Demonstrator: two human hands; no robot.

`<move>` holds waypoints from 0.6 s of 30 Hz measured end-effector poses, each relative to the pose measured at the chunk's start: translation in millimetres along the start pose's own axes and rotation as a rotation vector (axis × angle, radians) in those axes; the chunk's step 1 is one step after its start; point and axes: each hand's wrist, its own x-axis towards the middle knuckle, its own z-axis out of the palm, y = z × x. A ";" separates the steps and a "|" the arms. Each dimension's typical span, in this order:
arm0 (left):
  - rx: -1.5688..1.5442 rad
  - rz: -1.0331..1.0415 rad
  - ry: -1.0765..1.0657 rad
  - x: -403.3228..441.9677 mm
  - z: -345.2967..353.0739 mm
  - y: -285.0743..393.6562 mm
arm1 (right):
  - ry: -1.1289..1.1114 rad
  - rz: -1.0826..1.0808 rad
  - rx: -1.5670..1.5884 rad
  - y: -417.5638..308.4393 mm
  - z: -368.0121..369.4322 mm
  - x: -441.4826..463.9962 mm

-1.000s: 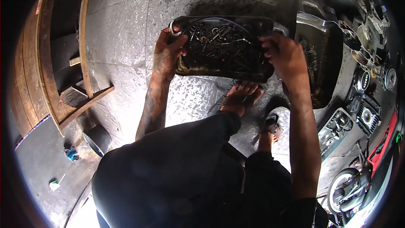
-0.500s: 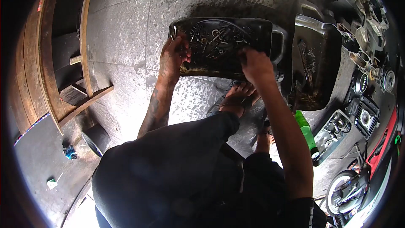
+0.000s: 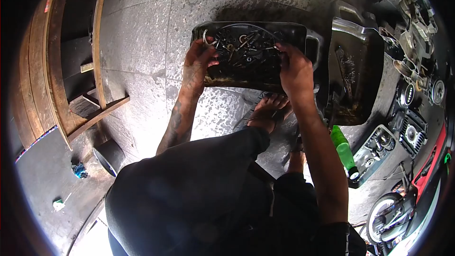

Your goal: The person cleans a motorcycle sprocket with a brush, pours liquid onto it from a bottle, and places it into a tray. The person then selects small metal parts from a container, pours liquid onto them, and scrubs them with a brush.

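Note:
A black container cut from a jerry can lies on the floor in front of me, with many loose bolts, washers and small metal parts in it. My left hand is at its left end, fingers curled around a shiny curved metal piece that sticks up past the fingertips. Over the container's right side, my right hand has thumb and fingers pinched together at a small bright bolt-like part. The fingers partly hide it. A thin dark cable arcs along the container's far side.
A second cut-open jerry can stands to the right with a few parts inside. Near it are a green bottle, a tray of gears, engine parts and a motorcycle. A wooden bench and a black bucket are on the left.
My right hand has risen from low in the container toward its far right side, fingertips now at a small part. The metal piece in my left hand has turned and shows more.

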 end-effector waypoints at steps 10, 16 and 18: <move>0.306 0.120 -0.084 6.3 2.1 -11.1 | 0.035 0.436 0.456 -12.3 -50.1 -15.7; -0.162 -0.135 -0.111 -2.7 22.3 -4.5 | -0.409 0.053 -0.437 -6.0 -21.7 -22.2; 0.044 -0.114 -0.056 -3.7 21.9 -3.9 | -0.488 0.024 -0.505 -11.3 -12.7 -20.3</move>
